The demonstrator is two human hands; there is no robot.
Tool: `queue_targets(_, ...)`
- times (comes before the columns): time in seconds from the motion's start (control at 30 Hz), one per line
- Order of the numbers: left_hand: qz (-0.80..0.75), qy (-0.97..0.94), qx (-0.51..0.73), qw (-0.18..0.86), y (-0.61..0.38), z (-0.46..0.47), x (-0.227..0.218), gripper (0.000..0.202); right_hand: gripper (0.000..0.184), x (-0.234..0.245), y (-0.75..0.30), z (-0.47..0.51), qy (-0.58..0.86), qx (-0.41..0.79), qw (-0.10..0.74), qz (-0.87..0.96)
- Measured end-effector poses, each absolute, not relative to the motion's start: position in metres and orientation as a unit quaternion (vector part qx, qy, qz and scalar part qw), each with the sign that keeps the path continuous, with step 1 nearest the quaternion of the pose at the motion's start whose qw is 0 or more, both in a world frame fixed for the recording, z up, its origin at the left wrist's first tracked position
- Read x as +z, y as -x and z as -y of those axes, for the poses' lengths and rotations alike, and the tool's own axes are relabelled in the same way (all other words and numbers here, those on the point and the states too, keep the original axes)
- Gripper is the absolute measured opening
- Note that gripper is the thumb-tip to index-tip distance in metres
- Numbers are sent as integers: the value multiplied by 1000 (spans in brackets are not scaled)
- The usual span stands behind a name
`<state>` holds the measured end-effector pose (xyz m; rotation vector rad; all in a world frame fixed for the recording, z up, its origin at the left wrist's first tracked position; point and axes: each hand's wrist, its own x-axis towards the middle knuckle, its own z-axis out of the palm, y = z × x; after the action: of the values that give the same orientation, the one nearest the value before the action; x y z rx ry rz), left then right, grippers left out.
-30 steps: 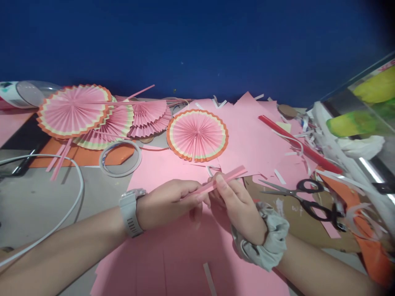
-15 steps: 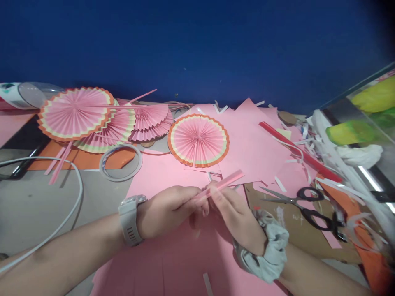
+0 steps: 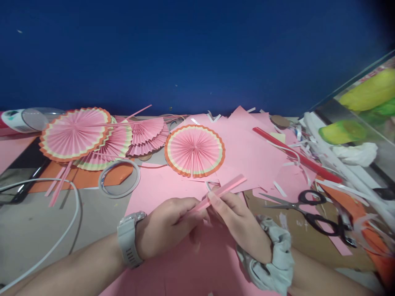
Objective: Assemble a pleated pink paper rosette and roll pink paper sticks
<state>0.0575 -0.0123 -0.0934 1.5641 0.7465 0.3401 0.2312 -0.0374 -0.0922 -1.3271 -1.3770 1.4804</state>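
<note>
A narrow folded strip of pink paper (image 3: 230, 185) slants up to the right between my two hands. My left hand (image 3: 171, 222), with a watch at the wrist, is closed round the strip's lower end. My right hand (image 3: 239, 220), a pale scrunchie on its wrist, pinches the strip farther along with thumb and fingers. Beneath both hands lie pink paper sheets (image 3: 148, 185). Just beyond them rests a round pleated paper fan (image 3: 195, 151) in pink with a cream and orange border. Some fingertips are hidden behind the strip.
More pleated fans (image 3: 75, 133) overlap at the back left, near a roll of tape (image 3: 101, 181) and a white cable (image 3: 77, 205). Black-handled scissors (image 3: 308, 209) lie on cardboard at right, below a red strip (image 3: 296, 154). Paper scraps and a blue wall (image 3: 197, 53) stand behind.
The camera view has tilted up slightly, so the table things sit lower in the picture. Both hands keep their hold on the pink strip, with little shift between them.
</note>
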Motion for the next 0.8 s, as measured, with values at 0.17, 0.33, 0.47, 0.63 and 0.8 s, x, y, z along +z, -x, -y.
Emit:
queue_targets(0.17, -322, -683, 136, 642, -58, 10, -89, 30, 37, -91, -228, 37, 520, 535, 325, 581)
queue_targets(0.33, -311, -681, 129, 650, -58, 9, -89, 30, 39, -90, -227, 38, 529, 519, 323, 588)
queue_targets(0.47, -304, -687, 134, 646, -57, 9, -92, 29, 39, -91, -228, 39, 521, 529, 336, 580)
queue_targets(0.63, -308, -677, 134, 654, -58, 9, -93, 32, 36, -91, -229, 38, 510, 540, 333, 581)
queue_targets(0.8, -296, -667, 143, 668, -59, 8, -91, 37, 39, -91, -229, 39, 520, 542, 337, 568)
